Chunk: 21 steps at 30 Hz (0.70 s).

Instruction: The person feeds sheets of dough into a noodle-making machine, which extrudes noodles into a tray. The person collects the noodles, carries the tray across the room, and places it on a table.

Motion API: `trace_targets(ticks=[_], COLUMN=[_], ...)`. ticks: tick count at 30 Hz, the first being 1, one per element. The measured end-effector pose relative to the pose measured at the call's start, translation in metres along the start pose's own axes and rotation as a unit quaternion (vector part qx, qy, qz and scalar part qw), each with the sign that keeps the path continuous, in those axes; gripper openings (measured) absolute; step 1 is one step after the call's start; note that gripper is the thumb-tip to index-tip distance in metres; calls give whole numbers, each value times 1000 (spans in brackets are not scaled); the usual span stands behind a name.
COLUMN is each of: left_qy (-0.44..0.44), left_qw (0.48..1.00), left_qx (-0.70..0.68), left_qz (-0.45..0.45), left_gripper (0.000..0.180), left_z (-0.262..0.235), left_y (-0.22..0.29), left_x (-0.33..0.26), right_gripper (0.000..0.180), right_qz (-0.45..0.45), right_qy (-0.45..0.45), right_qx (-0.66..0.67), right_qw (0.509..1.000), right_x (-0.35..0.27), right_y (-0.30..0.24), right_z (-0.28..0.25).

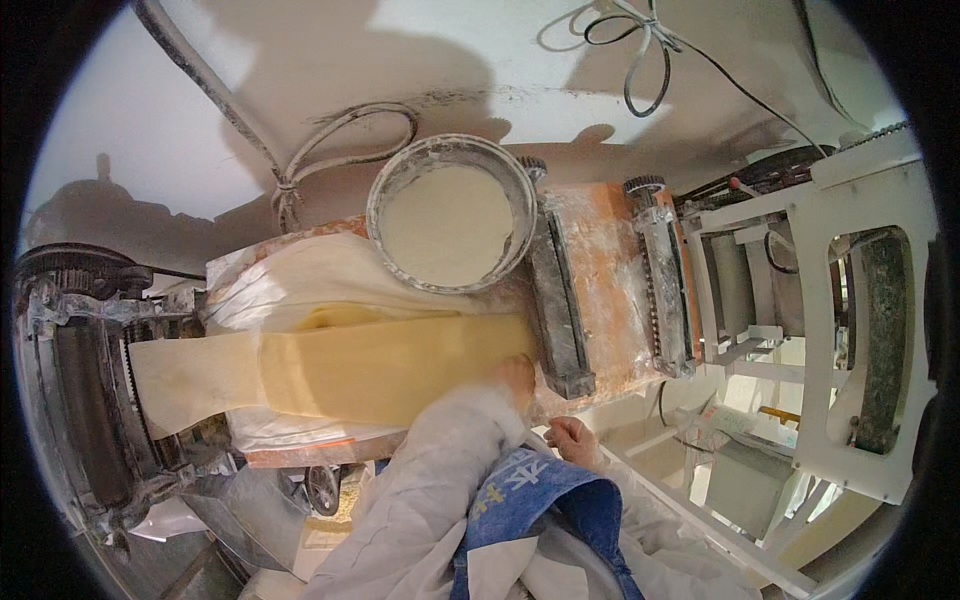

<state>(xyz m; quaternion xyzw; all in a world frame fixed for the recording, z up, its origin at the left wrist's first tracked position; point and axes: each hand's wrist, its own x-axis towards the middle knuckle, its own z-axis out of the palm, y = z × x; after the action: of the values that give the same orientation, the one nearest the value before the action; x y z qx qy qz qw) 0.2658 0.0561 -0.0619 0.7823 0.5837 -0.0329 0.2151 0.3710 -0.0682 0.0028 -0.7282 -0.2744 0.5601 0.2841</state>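
One dough sheet [380, 368] is running right from the roller [92, 410]; the left hand [517, 380] is showing blurred at its right end, the right hand [573, 441] curled nearby, both grips unclear. Light handling should be preventing tears.

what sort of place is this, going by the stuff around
Probably a noodle or dough workshop: a long, pale-yellow sheet that looks like dough reaches a dusty, dark metal roller machine, near a round metal basin of pale, flour-like powder.
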Motion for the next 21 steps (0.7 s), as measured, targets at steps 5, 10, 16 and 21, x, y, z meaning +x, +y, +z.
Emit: trace_targets(ticks=[5,10,16,21], left_qy=[-278,-150,-2,61], left_qw=[953,841,502,544], left_qx=[-101,-502,-856,-835], left_qz=[70,-135,-123,-56], left_gripper=[29,36,37,40], left_z=[-27,-54,-92,-130], left_y=[-17,-88,-152,-156], left_x=[18,-23,-104,-140], right_gripper=[28,28,26,31], right_qz=[5,-14,-63,-159], right_qy=[-28,-55,-126,-258], right_qx=[-32,-79,-90,-122], right_qw=[999,995,986,945], right_x=[5,17,37,23], right_y=[0,-18,-95,-154], right_z=[-2,13,77,158])
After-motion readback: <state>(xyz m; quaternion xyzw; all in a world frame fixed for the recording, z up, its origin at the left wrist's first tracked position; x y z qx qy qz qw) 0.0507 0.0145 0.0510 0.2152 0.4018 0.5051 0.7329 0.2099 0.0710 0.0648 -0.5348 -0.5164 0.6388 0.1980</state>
